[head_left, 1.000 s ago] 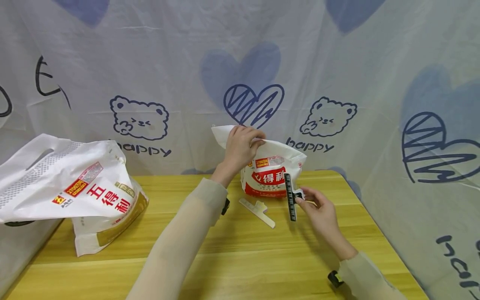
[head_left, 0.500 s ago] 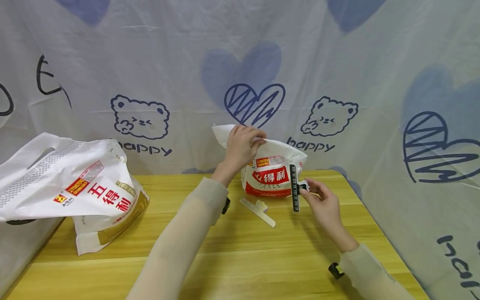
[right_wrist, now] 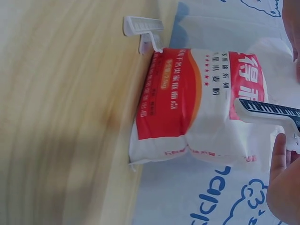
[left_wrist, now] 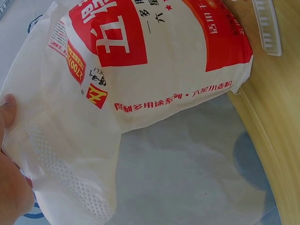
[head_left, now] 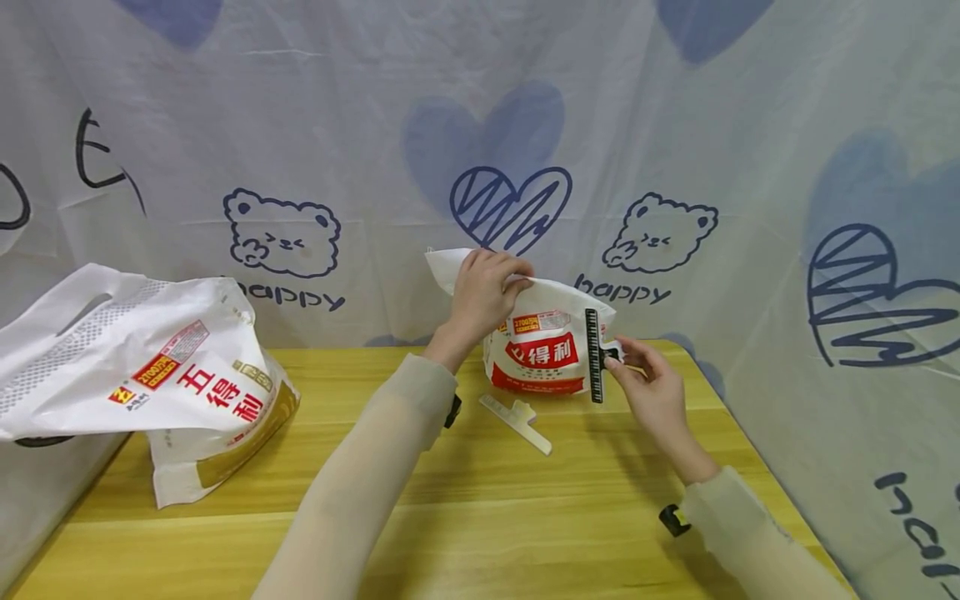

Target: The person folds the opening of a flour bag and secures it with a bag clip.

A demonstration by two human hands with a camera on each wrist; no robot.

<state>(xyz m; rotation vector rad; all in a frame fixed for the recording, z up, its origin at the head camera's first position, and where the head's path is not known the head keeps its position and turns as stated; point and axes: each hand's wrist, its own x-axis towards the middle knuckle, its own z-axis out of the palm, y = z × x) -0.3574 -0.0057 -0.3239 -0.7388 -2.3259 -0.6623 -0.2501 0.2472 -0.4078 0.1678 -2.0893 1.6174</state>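
Observation:
A white flour bag (head_left: 540, 354) with red print stands at the back of the table. My left hand (head_left: 483, 296) grips its gathered top edge, and in the left wrist view the thumb (left_wrist: 8, 110) lies against the white plastic. Between the fingers and thumb of my right hand (head_left: 652, 396) is a bag clip (head_left: 594, 358) with a black-and-white piano-key pattern. It is upright in front of the bag's right side; the right wrist view shows the clip (right_wrist: 267, 108) over the printed face. Whether it touches the bag I cannot tell.
A pale clip (head_left: 517, 423) lies on the wooden table (head_left: 480, 533) just in front of the bag. At the left stands a larger white bag (head_left: 202, 358) with a handle hole, its top slumped leftward. Printed cloth (head_left: 360, 100) hangs behind the table and along its sides.
My right hand has raised the piano-key clip and shifted it slightly right, up alongside the bag's right edge. The left hand keeps its hold on the bag top.

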